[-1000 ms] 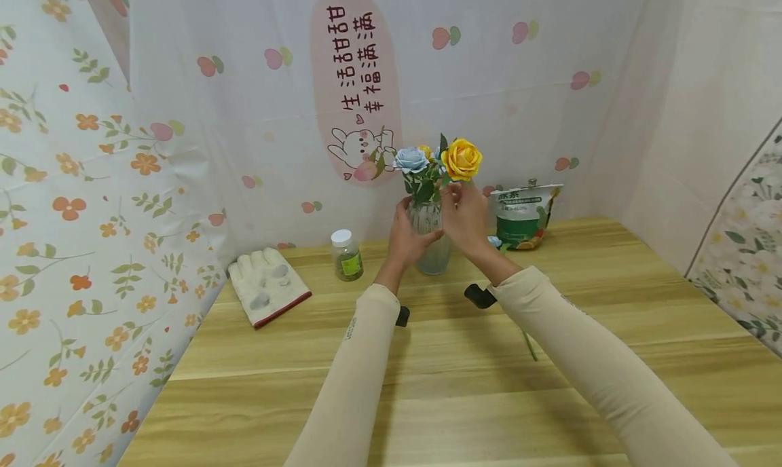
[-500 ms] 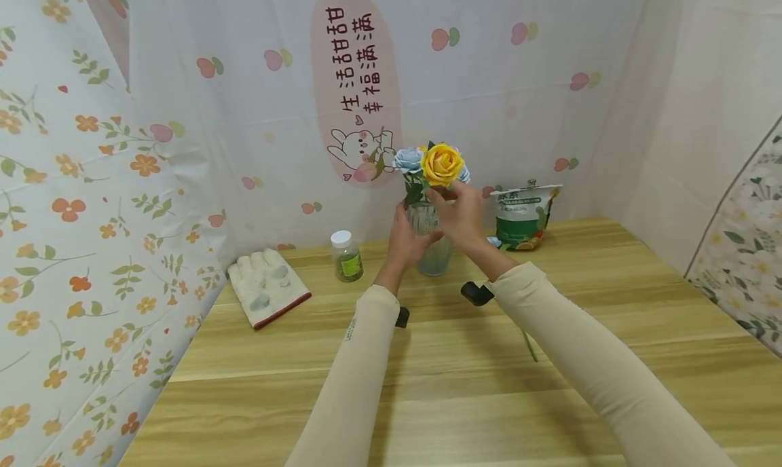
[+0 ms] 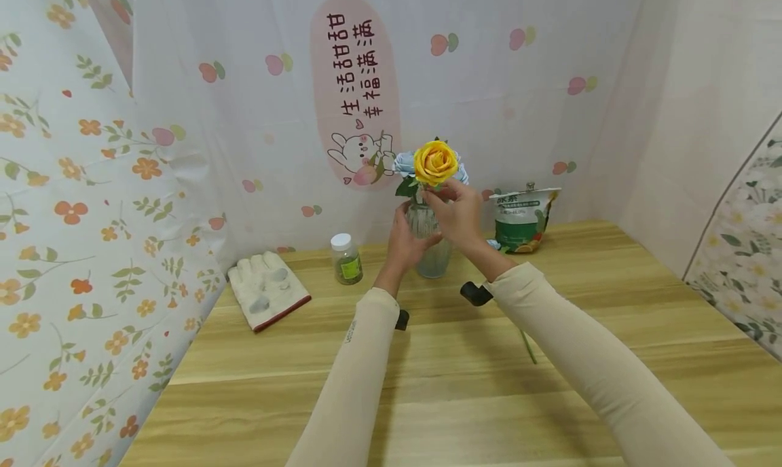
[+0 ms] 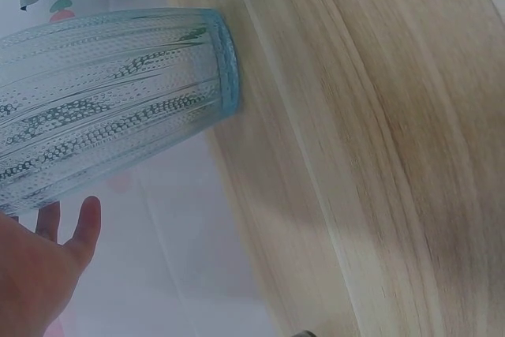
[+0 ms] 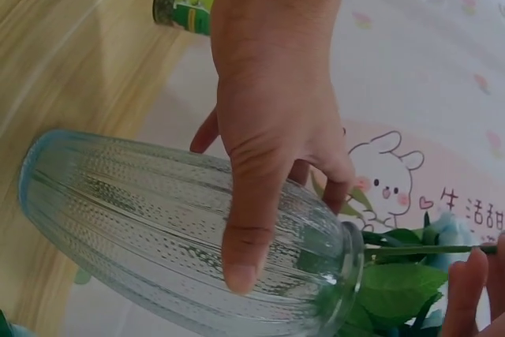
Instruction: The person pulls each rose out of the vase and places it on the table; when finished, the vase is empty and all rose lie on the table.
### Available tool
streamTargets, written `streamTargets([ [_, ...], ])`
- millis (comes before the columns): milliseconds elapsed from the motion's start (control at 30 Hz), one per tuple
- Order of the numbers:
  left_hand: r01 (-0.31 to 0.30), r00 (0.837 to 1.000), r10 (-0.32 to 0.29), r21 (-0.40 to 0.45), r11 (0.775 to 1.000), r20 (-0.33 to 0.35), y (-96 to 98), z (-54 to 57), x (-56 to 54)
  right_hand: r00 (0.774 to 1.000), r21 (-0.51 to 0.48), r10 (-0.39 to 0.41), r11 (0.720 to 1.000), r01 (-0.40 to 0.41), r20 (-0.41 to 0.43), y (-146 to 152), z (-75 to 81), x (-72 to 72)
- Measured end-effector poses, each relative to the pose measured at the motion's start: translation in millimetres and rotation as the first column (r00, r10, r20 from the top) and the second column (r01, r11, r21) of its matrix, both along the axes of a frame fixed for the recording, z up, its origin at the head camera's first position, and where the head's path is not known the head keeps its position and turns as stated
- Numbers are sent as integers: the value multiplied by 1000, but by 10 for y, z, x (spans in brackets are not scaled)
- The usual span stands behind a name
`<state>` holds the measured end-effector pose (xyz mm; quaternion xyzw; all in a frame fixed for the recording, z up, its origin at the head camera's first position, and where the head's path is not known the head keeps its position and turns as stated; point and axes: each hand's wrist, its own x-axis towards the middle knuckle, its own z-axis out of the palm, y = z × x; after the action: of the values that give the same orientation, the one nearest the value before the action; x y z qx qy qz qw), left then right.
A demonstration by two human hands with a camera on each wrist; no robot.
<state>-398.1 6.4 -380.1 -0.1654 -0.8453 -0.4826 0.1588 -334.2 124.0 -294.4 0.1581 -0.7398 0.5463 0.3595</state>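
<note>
A ribbed clear glass vase point(image 3: 434, 262) stands on the wooden table. My left hand point(image 3: 406, 241) grips its upper part, with the thumb laid across the near side in the right wrist view. Above the mouth, my right hand point(image 3: 461, 216) pinches the stem of a yellow rose point(image 3: 436, 163) just under the bloom. That green stem point(image 5: 422, 250) runs down into the vase mouth in the right wrist view. Light blue roses point(image 3: 403, 163) and green leaves point(image 5: 401, 288) crowd around it, partly hidden behind the yellow bloom.
Left of the vase is a small white-lidded jar point(image 3: 347, 262), then a pair of pale work gloves point(image 3: 269, 289). A green and white pouch point(image 3: 520, 224) stands at the back right. Beside it lies a blue flower point(image 3: 493, 244), its stem point(image 3: 528, 346) partly under the right forearm.
My right hand has brought the yellow rose left, from the side of the bunch to its front centre over the vase. The left hand keeps its grip on the vase.
</note>
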Motion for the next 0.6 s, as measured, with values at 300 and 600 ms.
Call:
streamTargets([
  [300, 3, 1000, -3, 5, 1000, -15, 12, 13, 10, 979, -64, 46, 996, -60, -201, 31, 146, 111],
  [600, 9, 1000, -9, 26, 1000, -1, 13, 17, 33, 919, -59, 97, 990, -130, -383, 168, 386, 348],
])
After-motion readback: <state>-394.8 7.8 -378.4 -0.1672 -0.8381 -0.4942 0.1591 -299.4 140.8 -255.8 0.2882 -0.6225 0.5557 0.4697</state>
